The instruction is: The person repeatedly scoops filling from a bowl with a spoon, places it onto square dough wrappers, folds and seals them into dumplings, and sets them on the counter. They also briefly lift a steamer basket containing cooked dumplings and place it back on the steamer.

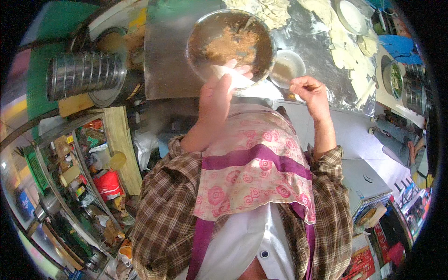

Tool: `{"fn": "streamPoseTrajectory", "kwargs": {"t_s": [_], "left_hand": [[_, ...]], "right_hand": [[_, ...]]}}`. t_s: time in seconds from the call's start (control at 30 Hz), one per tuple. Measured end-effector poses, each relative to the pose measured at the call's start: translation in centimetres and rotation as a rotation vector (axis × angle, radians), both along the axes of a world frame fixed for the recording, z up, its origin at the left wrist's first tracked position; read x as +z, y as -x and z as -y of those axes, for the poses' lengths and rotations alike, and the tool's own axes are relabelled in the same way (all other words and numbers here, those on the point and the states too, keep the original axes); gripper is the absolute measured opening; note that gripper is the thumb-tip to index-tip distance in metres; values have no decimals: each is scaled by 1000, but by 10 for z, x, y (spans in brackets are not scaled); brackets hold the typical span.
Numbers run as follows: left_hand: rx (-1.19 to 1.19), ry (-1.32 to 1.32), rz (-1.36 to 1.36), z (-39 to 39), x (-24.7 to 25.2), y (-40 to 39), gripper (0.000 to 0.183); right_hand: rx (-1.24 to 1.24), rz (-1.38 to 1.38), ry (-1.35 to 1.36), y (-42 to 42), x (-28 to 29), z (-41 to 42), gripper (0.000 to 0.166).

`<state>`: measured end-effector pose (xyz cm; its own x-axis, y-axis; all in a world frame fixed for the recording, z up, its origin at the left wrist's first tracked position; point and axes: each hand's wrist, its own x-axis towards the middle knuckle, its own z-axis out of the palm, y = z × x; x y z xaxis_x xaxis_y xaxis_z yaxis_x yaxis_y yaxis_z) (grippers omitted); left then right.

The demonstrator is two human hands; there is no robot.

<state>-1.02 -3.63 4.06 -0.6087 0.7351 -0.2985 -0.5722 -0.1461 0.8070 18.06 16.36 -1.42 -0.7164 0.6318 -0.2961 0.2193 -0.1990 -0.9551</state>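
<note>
My left hand (pixel 215 99) holds a thin white dough wrapper (pixel 236 77) over the near rim of a large metal bowl (pixel 203 31). Brown minced filling (pixel 232 45) clings to the inside of that bowl. Just right of it stands a small white bowl (pixel 298 60) with brownish contents. My right hand (pixel 309 91) hovers at the small bowl's near right side, thumb and fingers drawn together; whether anything is pinched between them is unclear.
Pale dough wrappers (pixel 260 12) lie behind the bowl, and more dough sheets (pixel 344 52) spread along the floured right side of the table. Stacked metal steamers or pots (pixel 87 75) stand left. A cluttered shelf (pixel 120 150) is at lower left. Another person's legs (pixel 395 140) show at right.
</note>
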Motion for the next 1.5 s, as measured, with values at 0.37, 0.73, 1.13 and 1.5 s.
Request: {"fn": "streamPoseTrajectory", "kwargs": {"t_s": [0.37,0.73,1.13,1.5], "left_hand": [[-90,118,-72,-1,-17,-3,31],[-201,248,-202,-1,-11,1,31],[-170,254,-172,-5,5,-7,29],[-172,279,-236,-5,6,-6,29]], "right_hand": [[200,688,-869,7,-47,-23,25],[28,45,-47,-3,22,-7,14],[162,-50,-439,36,54,36,13],[66,52,-114,39,41,39,13]]}}
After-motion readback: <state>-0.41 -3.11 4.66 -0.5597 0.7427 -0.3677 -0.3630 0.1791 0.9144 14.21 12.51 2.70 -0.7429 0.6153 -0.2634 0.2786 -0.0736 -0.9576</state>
